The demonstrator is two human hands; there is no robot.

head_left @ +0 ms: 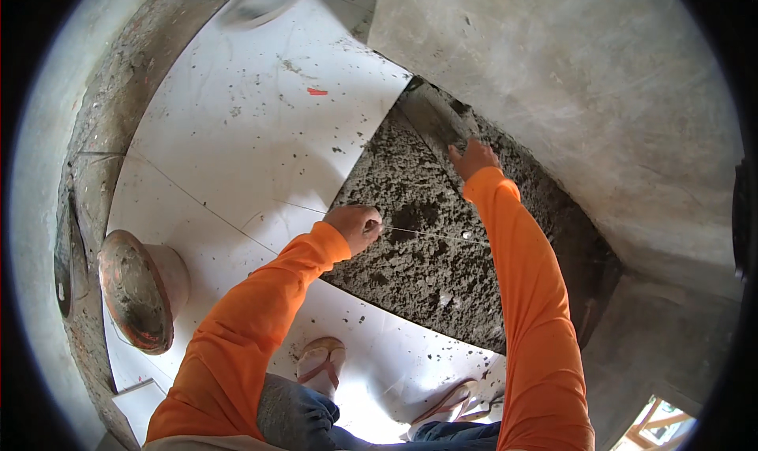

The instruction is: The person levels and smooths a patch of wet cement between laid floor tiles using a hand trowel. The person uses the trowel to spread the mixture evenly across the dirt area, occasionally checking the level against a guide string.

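Observation:
My left hand is closed at the edge of the white tiles, pinching a thin string that runs across rough grey mortar. Farther off and to the right, my right hand reaches over the mortar beside the wall. Its fingers are curled at the near end of a flat grey blade that looks like a trowel; the handle is hidden. The blade lies low over the mortar, near the tile corner.
Large white floor tiles with mortar crumbs border the bed on the left and near side. A mortar-stained bucket lies tipped at left. A plastered wall rises at right. My sandalled feet stand on the near tiles.

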